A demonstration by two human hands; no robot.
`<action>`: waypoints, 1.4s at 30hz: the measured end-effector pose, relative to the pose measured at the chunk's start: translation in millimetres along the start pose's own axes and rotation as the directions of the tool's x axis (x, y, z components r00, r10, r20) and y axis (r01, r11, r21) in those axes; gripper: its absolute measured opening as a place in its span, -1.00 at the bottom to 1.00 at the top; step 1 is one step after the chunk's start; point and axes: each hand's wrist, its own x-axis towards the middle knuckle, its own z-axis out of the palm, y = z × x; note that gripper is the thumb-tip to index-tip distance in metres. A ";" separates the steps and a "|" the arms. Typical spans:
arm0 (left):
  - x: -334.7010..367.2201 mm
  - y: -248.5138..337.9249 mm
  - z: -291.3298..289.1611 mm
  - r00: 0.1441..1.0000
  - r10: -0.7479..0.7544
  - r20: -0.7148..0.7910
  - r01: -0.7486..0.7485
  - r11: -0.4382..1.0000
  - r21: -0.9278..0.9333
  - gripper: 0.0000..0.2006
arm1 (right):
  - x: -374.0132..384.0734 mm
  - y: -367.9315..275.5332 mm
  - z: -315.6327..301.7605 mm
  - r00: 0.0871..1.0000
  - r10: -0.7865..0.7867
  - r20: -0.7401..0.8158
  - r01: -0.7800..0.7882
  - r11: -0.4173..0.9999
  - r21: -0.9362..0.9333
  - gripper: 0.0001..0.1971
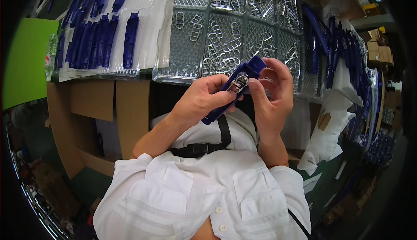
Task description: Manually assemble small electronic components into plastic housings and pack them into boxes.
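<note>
In front of my body, a long dark blue plastic part [253, 66] is held at a slant, its upper end pointing right and away from me. A shiny chrome oval piece [240, 80] sits in the middle of it. My left hand [200, 99] grips the blue part from the left, thumb on top beside the chrome piece. My right hand [274, 93] holds it from the right, its thumb tip by the chrome piece and its fingers curled around the upper end. What lies under the part is hidden by my fingers.
Beyond my hands stands a clear plastic compartment tray [182, 72] with several loose chrome oval pieces. Rows of blue parts [130, 40] lie on a white sheet at the left; more blue parts [336, 44] are heaped at the right. An open cardboard box [132, 118] is below the table's left side.
</note>
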 end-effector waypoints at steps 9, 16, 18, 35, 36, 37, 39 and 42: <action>-1.0 -8.7 3.2 0.991 0.122 -0.064 -0.111 0.983 0.147 -0.80 | 0.5 -12.1 -3.5 0.910 -0.405 0.087 0.399 0.798 -0.452 -0.73; -2.7 -14.7 -5.2 0.977 0.199 0.076 -0.208 0.968 0.139 -0.69 | 5.7 -21.2 0.8 0.952 -0.286 0.108 0.302 0.831 -0.468 -0.84; -4.2 -12.6 -3.6 0.976 0.199 0.084 -0.207 0.973 0.097 -0.66 | 6.5 -24.1 -3.5 0.952 -0.303 0.045 0.284 0.822 -0.494 -0.87; -4.9 -11.1 0.2 0.988 0.154 0.009 -0.153 0.969 0.196 -0.60 | 5.5 -16.8 3.4 0.948 -0.305 0.093 0.304 0.780 -0.546 -0.89; -4.6 -11.5 -0.5 0.987 0.159 0.015 -0.159 0.967 0.198 -0.60 | 5.0 -16.7 4.3 0.949 -0.304 0.089 0.301 0.780 -0.549 -0.89; -4.5 -11.8 -1.1 0.986 0.165 0.020 -0.165 0.966 0.200 -0.60 | 4.9 -16.3 5.1 0.949 -0.301 0.089 0.299 0.780 -0.550 -0.89; -5.2 -10.6 -0.8 0.987 0.159 0.012 -0.158 0.963 0.218 -0.59 | 5.0 -14.8 6.5 0.943 -0.321 0.086 0.312 0.765 -0.564 -0.89; -6.8 -4.6 0.3 0.989 0.148 0.007 -0.144 0.953 0.266 -0.61 | 5.0 -12.9 9.1 0.943 -0.324 0.082 0.310 0.759 -0.572 -0.88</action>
